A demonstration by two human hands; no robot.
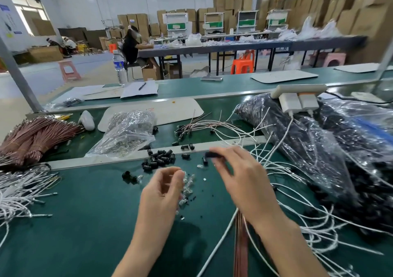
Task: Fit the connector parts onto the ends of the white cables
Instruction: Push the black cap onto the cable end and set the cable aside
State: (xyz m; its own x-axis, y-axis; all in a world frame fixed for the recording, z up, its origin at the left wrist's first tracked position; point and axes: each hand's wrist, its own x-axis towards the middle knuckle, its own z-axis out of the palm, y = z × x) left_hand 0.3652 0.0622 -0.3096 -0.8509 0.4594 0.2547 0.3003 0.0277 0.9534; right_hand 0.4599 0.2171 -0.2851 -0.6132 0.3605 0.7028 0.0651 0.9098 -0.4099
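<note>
My right hand (238,181) pinches a black cap (212,154) over the desk's (85,223) middle, ready for a cable; my left hand (163,189) curls above clear parts (188,181), hold unclear; white cables (219,241) spread toward its right edge.

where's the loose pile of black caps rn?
Head view, centre: black caps lie on the green mat just beyond the left hand, against the metal rail.
</note>
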